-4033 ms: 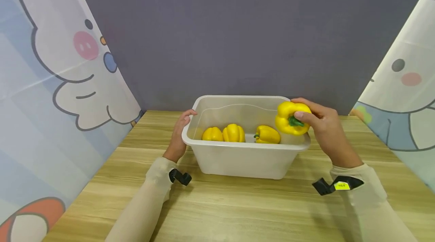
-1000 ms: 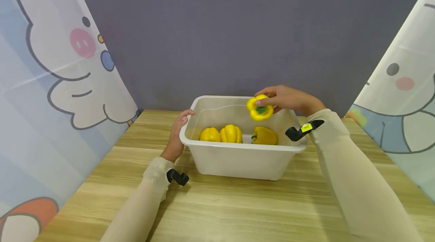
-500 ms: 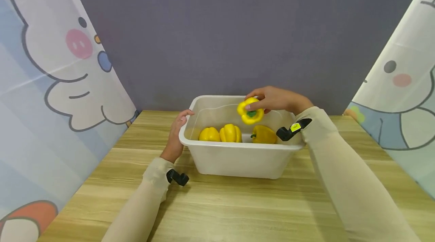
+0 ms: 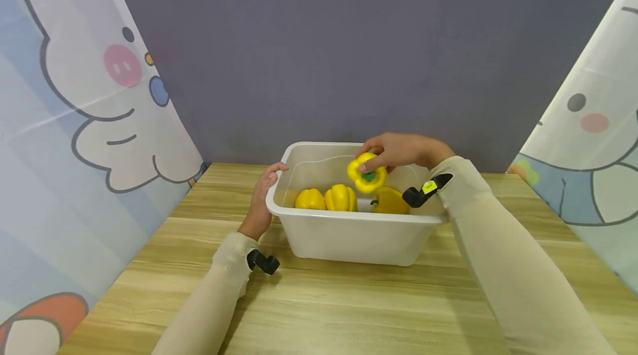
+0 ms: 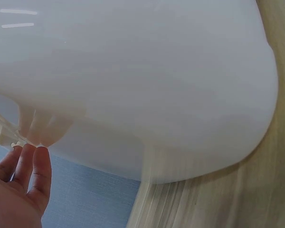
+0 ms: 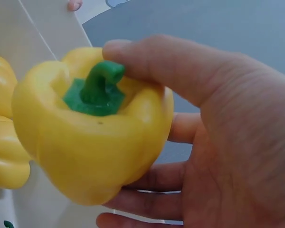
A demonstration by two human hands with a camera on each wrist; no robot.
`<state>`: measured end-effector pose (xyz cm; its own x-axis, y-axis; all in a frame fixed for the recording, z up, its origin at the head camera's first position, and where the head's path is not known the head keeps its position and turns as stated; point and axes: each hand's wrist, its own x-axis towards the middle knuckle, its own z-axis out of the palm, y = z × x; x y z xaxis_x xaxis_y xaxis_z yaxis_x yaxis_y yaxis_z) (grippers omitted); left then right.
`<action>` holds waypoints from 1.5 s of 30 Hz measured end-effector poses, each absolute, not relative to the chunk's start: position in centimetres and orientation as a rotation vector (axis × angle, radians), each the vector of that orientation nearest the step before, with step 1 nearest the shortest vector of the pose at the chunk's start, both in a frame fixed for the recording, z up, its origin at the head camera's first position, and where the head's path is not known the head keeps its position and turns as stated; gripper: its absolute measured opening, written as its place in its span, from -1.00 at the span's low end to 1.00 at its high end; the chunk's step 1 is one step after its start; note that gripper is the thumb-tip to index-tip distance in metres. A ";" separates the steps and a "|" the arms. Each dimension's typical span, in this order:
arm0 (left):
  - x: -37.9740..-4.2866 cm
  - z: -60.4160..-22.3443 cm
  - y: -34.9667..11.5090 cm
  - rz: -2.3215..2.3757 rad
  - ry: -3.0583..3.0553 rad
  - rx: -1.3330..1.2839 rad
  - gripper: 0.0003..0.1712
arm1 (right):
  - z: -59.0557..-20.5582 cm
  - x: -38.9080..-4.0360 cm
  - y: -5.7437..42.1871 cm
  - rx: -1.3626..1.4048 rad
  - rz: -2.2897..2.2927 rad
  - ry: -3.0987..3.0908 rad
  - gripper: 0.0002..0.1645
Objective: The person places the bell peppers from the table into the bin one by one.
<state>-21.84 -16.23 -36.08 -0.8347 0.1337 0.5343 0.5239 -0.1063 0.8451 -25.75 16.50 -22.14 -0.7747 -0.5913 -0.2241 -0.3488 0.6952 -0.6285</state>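
A yellow bell pepper [image 4: 356, 175] with a green stem is held by my right hand [image 4: 401, 150], over the inside of a white plastic bin [image 4: 349, 240]. The right wrist view shows the thumb across the top of this pepper [image 6: 90, 147] near its stem, with the other fingers behind and below. My left hand [image 4: 260, 200] grips the bin's left rim; in the left wrist view its fingertips [image 5: 42, 159] are right at the rim's underside. Inside the bin lie two yellow peppers side by side at the left, and another pepper [image 4: 391, 203] further right, partly overlapped by the held one.
The bin stands on a wood-grain table [image 4: 319, 310], close to a dark grey panel [image 4: 319, 56] at the back. Cartoon-printed sheets [image 4: 65, 139] flank the table on both sides.
The right hand has carried the pepper leftward from the bin's right end to above its middle, then slightly lower. The left hand has stayed on the rim.
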 end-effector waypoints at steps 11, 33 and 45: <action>-21.8 -36.3 -16.2 -2.011 -1.908 -0.713 -0.42 | -22.8 -25.9 16.4 -0.792 -0.812 2.438 -0.35; -22.2 -36.4 -16.5 -1.999 -1.924 -0.748 -0.31 | -23.0 -25.9 15.7 -0.766 -0.817 2.485 -0.31; -22.0 -36.4 -16.5 -1.995 -1.923 -0.754 -0.33 | -23.0 -25.8 15.5 -0.776 -0.821 2.466 -0.31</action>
<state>-22.03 -16.53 -36.35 -0.8283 0.1599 0.5370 0.5307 -0.0834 0.8435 -25.83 15.52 -22.98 -0.7531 -0.6225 -0.2127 -0.3707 0.6687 -0.6445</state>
